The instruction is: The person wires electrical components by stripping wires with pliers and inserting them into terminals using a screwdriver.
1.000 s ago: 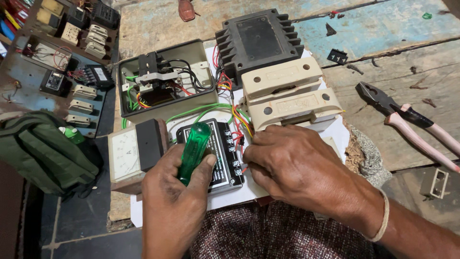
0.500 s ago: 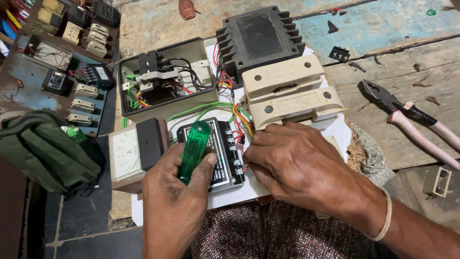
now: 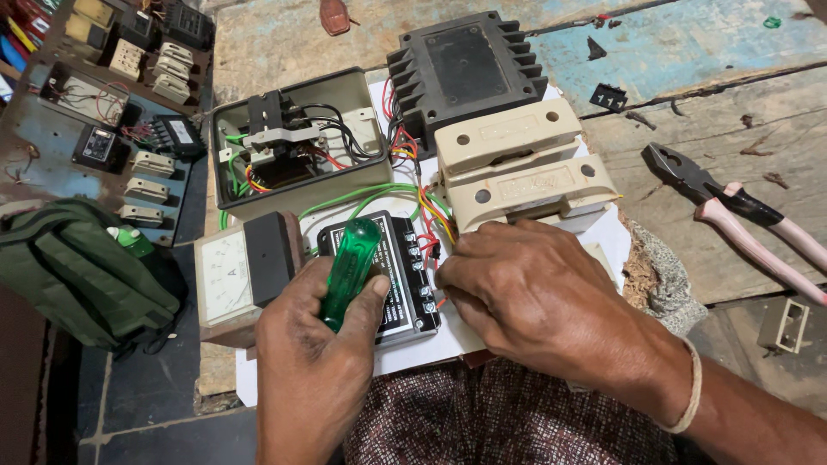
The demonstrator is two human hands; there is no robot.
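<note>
Wooden bench (image 3: 706, 52); open grey box (image 3: 297, 142) holds wired switchgear; left hand (image 3: 314, 370) grips screwdriver (image 3: 349, 271).

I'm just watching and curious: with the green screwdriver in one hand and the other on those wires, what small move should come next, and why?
Probably bring the tip of the green-handled screwdriver over to the terminal screws of the black module. The left hand grips it over the module's face, while the right hand rests on the coloured wires by that terminal row.
</note>
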